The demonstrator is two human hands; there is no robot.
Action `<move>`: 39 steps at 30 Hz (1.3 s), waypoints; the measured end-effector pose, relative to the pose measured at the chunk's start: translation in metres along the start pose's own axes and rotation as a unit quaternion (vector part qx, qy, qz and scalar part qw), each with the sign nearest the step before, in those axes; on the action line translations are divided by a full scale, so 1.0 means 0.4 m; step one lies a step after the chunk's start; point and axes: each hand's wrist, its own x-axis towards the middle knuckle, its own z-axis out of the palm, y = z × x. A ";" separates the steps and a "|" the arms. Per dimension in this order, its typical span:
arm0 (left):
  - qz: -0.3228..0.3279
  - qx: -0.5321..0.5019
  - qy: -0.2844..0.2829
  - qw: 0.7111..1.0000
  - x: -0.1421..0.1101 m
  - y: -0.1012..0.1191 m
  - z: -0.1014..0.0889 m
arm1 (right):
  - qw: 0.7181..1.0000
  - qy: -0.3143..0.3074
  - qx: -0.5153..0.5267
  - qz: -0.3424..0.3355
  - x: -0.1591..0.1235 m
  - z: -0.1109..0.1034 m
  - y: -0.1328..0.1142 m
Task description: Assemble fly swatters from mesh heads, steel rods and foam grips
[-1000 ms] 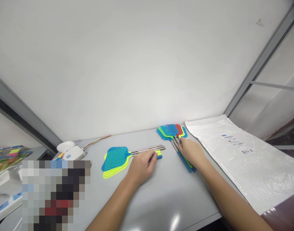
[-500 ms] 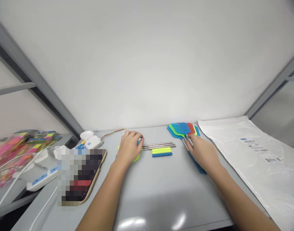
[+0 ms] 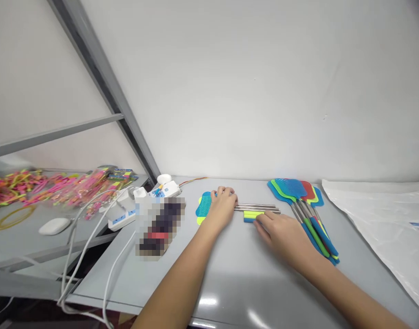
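Observation:
My left hand (image 3: 223,208) lies over a few fly swatters, its fingers curled around their neck end. Blue and yellow mesh heads (image 3: 204,205) show on its left. Thin metal rods (image 3: 255,207) run out to its right. In front of the rods lie yellow and blue handles (image 3: 249,220). My right hand (image 3: 281,230) has its bent fingers closed at the right end of these handles; the thumb's contact is partly hidden. Right of it rests a fanned pile of fly swatters (image 3: 307,210) with blue, green and red heads, apart from the hand.
A white plastic mailer (image 3: 370,214) covers the right side of the table. At left are a blurred-out phone (image 3: 161,228), power strips (image 3: 122,218) and white cables (image 3: 108,274). Pink and yellow packed items (image 3: 89,185) lie on the neighbouring surface.
My right hand has left the swatter pile and moved left to the yellow and blue handles. My left hand stays at the swatter heads. The view has turned left.

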 end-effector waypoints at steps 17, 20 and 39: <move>-0.018 0.008 -0.046 0.999 0.007 0.020 0.014 | 1.000 0.015 -0.002 -0.021 0.037 0.047 0.030; -0.016 0.006 -0.038 0.999 0.006 0.016 0.017 | 1.000 0.021 -0.007 -0.017 0.038 0.050 0.033; 0.006 -0.051 0.084 0.995 0.036 0.045 -0.017 | 0.993 0.110 0.017 0.035 0.036 0.043 0.042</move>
